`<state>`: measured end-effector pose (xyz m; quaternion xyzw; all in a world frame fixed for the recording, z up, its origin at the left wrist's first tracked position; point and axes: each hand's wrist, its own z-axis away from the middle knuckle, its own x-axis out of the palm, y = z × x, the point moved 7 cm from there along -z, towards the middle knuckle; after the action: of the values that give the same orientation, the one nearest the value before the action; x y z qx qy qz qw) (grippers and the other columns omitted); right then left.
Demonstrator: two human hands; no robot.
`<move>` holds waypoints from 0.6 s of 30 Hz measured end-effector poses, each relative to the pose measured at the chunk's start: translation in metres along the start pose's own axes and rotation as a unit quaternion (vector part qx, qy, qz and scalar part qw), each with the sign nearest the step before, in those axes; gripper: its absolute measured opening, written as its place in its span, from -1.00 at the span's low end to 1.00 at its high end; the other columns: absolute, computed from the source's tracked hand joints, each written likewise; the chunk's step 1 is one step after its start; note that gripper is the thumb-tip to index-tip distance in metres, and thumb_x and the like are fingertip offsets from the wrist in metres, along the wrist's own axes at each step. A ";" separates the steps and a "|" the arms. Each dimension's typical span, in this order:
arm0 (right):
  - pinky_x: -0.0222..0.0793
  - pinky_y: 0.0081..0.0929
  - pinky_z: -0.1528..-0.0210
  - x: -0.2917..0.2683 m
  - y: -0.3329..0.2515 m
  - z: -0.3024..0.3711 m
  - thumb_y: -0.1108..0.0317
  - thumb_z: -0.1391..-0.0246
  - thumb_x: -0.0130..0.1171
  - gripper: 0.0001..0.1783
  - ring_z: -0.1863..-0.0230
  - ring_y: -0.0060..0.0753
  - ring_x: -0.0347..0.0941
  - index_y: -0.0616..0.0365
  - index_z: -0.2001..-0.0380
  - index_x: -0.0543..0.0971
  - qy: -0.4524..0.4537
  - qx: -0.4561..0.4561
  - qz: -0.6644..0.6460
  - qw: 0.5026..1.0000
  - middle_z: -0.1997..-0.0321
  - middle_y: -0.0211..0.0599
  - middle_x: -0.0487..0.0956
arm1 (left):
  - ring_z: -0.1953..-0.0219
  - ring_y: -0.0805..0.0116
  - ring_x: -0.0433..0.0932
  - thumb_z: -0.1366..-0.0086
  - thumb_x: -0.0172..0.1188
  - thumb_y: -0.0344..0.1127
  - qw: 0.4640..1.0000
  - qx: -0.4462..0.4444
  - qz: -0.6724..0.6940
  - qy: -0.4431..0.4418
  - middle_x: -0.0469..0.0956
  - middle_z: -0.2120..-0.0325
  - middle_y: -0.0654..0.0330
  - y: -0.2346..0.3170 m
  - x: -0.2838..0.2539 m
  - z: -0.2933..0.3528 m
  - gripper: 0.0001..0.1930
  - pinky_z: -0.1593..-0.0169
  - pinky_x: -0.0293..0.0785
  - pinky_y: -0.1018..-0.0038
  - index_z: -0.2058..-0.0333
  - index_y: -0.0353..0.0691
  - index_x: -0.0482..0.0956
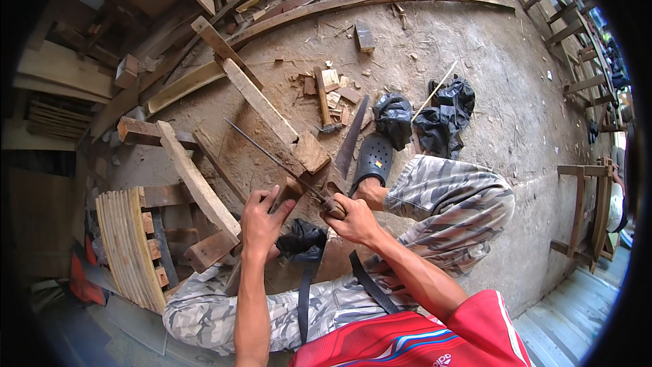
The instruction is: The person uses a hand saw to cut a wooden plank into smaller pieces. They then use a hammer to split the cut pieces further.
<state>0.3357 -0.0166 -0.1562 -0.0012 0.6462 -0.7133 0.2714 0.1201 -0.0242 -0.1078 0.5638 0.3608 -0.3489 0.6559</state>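
My right hand (354, 221) is closed round the handle of a long, thin, dark file (268, 154), which slants up and to the left. Close beside it, my left hand (261, 221) grips a small brown wooden piece (292, 191) between thumb and fingers. The file crosses right by this piece; whether they touch I cannot tell. Just beyond my hands is the squared end of a wooden frame (261, 102). A saw blade (351, 137) points away from me between that frame and my shod foot. Past it, a hammer (322, 100) stands among wood offcuts (333, 85).
A curved wooden frame part (197, 177) and a bundle of slats (125, 245) are at the left. Black plastic bags (445, 112) lie beyond my foot, with a dark block (365, 37) farther off. Long boards (339, 3) lie at the back; a wooden stand (581, 211) is at the right.
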 end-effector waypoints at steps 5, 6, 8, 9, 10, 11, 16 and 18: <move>0.41 -0.12 0.46 -0.005 -0.005 -0.004 0.14 -0.08 0.40 -0.67 0.51 0.15 0.56 0.14 0.34 0.52 0.015 -0.021 0.003 1.000 0.61 -0.05 0.54 | 0.09 -0.11 0.58 -0.45 0.11 0.08 0.994 -0.098 0.036 -0.003 0.61 0.18 0.01 -0.002 -0.001 -0.005 -0.53 0.05 0.47 0.10 0.02 -0.25 0.62; 0.41 -0.12 0.46 -0.006 -0.007 -0.007 0.14 -0.08 0.40 -0.67 0.52 0.15 0.56 0.14 0.34 0.52 0.014 -0.020 0.002 1.000 0.61 -0.05 0.54 | 0.09 -0.12 0.58 -0.47 0.07 0.07 0.997 -0.073 0.015 0.024 0.61 0.19 0.00 0.001 0.001 -0.005 -0.55 0.06 0.47 0.09 0.04 -0.25 0.60; 0.41 -0.12 0.46 -0.007 -0.008 -0.008 0.15 -0.08 0.39 -0.68 0.52 0.14 0.56 0.14 0.35 0.52 0.009 -0.018 -0.001 1.000 0.62 -0.05 0.53 | 0.11 -0.15 0.57 -0.51 -0.01 0.04 0.996 -0.018 -0.028 0.077 0.60 0.21 0.00 0.009 0.004 -0.002 -0.58 0.07 0.47 0.07 0.08 -0.24 0.55; 0.41 -0.13 0.46 -0.005 -0.008 -0.008 0.16 -0.08 0.39 -0.69 0.52 0.14 0.56 0.14 0.35 0.52 0.002 -0.016 -0.003 1.000 0.62 -0.04 0.53 | 0.11 -0.15 0.57 -0.51 -0.01 0.02 0.997 -0.026 -0.030 0.065 0.59 0.21 -0.01 0.005 0.006 -0.003 -0.60 0.07 0.47 0.06 0.09 -0.24 0.54; 0.41 -0.13 0.46 -0.004 -0.007 -0.007 0.17 -0.08 0.38 -0.69 0.52 0.14 0.56 0.14 0.35 0.52 -0.004 -0.012 -0.003 1.000 0.62 -0.04 0.53 | 0.10 -0.15 0.56 -0.51 -0.02 0.01 0.998 -0.033 -0.029 0.052 0.59 0.22 -0.01 0.004 0.007 -0.006 -0.61 0.06 0.46 0.06 0.10 -0.24 0.53; 0.41 -0.14 0.47 -0.001 -0.004 -0.005 0.18 -0.08 0.38 -0.71 0.52 0.13 0.56 0.14 0.35 0.52 -0.013 -0.010 0.006 1.000 0.62 -0.05 0.53 | 0.10 -0.15 0.56 -0.51 -0.02 -0.01 0.998 -0.041 -0.029 0.039 0.58 0.23 -0.02 0.003 0.009 -0.007 -0.62 0.06 0.46 0.05 0.10 -0.23 0.52; 0.42 -0.13 0.45 0.003 -0.001 -0.005 0.22 -0.06 0.35 -0.76 0.52 0.12 0.56 0.11 0.34 0.54 -0.032 0.009 0.020 0.999 0.61 -0.03 0.54 | 0.10 -0.20 0.55 -0.50 -0.02 -0.05 0.998 -0.039 -0.040 0.043 0.58 0.22 -0.08 0.003 0.010 -0.007 -0.63 0.04 0.45 0.03 0.12 -0.28 0.54; 0.42 -0.10 0.44 -0.002 -0.007 -0.007 0.22 -0.05 0.35 -0.77 0.50 0.15 0.56 0.10 0.34 0.55 -0.020 0.012 0.000 1.000 0.59 -0.01 0.55 | 0.10 -0.22 0.56 -0.49 -0.02 -0.06 0.997 -0.041 -0.042 0.042 0.58 0.20 -0.10 0.005 0.008 -0.008 -0.63 0.04 0.45 0.03 0.12 -0.30 0.54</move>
<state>0.3319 -0.0093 -0.1507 -0.0120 0.6319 -0.7210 0.2841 0.1282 -0.0158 -0.1133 0.5348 0.4255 -0.3370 0.6476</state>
